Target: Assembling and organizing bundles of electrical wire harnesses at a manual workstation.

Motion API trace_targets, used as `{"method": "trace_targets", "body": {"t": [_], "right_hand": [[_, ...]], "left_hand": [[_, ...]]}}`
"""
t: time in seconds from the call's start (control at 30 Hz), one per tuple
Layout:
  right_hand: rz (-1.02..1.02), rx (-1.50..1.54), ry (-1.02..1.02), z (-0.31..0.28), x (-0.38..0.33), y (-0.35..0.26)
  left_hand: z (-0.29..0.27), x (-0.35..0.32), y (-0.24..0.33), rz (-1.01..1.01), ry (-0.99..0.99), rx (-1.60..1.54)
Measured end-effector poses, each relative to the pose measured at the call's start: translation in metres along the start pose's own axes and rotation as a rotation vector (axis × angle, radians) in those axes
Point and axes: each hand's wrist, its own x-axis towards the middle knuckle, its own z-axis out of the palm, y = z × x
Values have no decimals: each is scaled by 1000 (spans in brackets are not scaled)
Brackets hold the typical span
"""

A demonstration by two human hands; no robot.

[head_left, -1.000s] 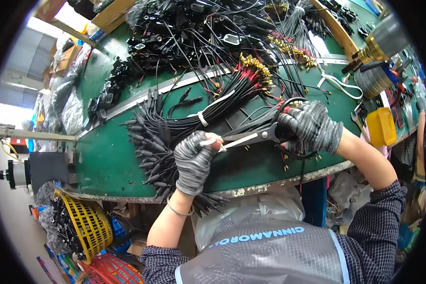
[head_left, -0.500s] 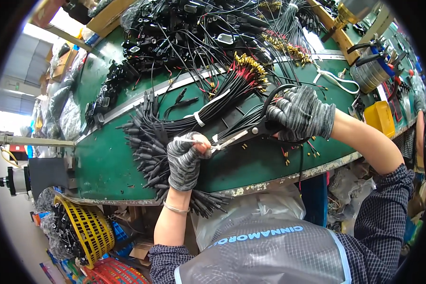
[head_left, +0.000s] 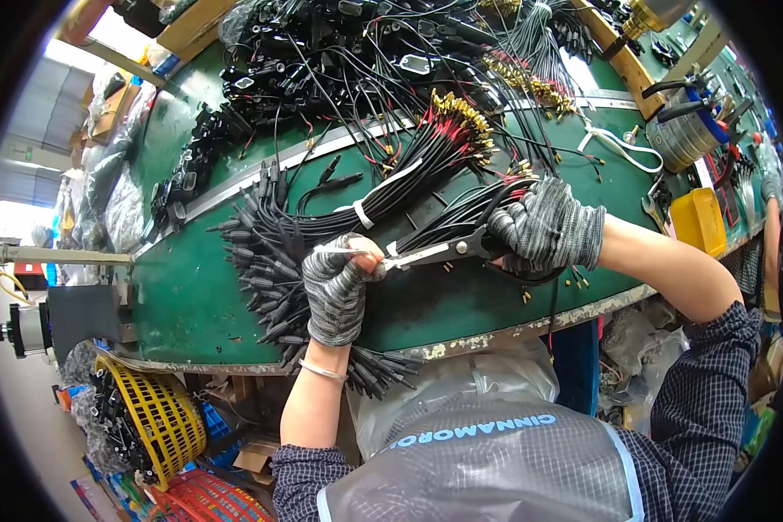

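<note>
The front edge [head_left: 470,345] of the green table [head_left: 191,304] is worn and looks curved, and both hands are over the table, behind this edge. There is open green surface to the left of the cable ends and also a patch between the hands and the edge; on the far side, a big heap of black parts [head_left: 322,52] limits the room. The scissors [head_left: 431,254] are above the table between the hands, their long axis nearly sideways, with the tips pointing left and slightly down, toward the left hand [head_left: 335,291]. This hand is closed, pinching a thin white tie [head_left: 337,250]; the right hand [head_left: 544,226] is wrapped around the scissors' handles. Just behind the blades, a cable bundle [head_left: 461,209] runs up to the right, and a thicker bundle [head_left: 409,196], bound with a white band [head_left: 363,214], lies beyond it in similar direction, gold tips at the upper right. The handles are mostly covered by the glove, the heap is cut off at the top, and I cannot tell whether the blades meet fully.
</note>
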Motion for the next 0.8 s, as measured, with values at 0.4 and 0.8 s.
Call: {"method": "trace_targets", "body": {"t": [0.4,0.8], "right_hand": [[-2,53,164,10,0,-3],[180,74,586,-28,7,24]], "left_hand": [[32,-1,17,658,-269,1149],[-13,65,-15,303,-210,1525]]}}
